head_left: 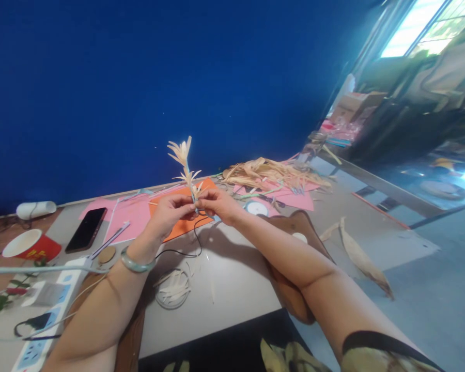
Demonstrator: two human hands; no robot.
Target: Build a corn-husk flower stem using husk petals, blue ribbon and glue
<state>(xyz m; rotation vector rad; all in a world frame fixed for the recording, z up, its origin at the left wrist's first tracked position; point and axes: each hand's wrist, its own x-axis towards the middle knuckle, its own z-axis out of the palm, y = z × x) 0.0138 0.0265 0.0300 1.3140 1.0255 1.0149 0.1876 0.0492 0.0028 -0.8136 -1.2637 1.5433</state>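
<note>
Sprig: a pale husk-leaf stem (186,168) stands upright above the grey table (232,289), over an orange sheet (186,225).
Left hand (170,213): fingertips pinch the stem's base from 9 o'clock; a jade bangle (135,264) circles the wrist.
Right hand (217,202): fingers close on the same base from 3 o'clock.
Technique: a firm, low pinch likely keeps the leaves from splaying.
Surroundings: husk pile (271,173) at 2 o'clock, phone (86,229) and red cup (31,245) at 9 o'clock.

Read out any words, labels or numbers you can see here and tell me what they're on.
None can be read.
Red cup: yellow marks on its side, too blurred.
Power strip: blue patches, no legible print.
Phone: screen dark.
Both hands pinch a straw stalk, unmarked.
</note>
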